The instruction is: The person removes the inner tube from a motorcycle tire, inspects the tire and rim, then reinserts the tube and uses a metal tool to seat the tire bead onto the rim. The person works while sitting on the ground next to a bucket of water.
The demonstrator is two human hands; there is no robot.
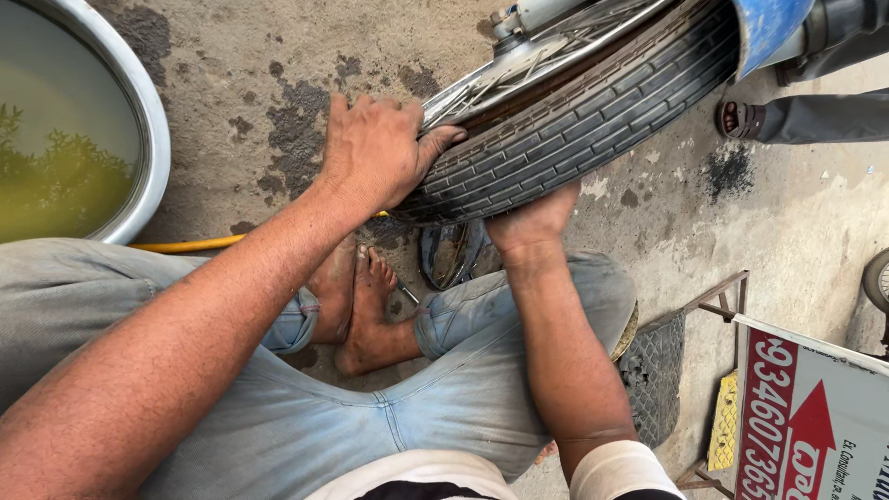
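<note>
Stained concrete floor [787, 231] carries tyre [574, 120], water basin [153, 120], yellow hose [185, 244], probably tools near feet.

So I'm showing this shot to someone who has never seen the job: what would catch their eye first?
Most likely the black ribbed tyre slanting across the top centre on its spoked rim, with the left hand pressed over its edge and the right hand gripping it from below. Next, the big metal basin of greenish water at upper left, and the red-and-white sign at lower right.
</note>
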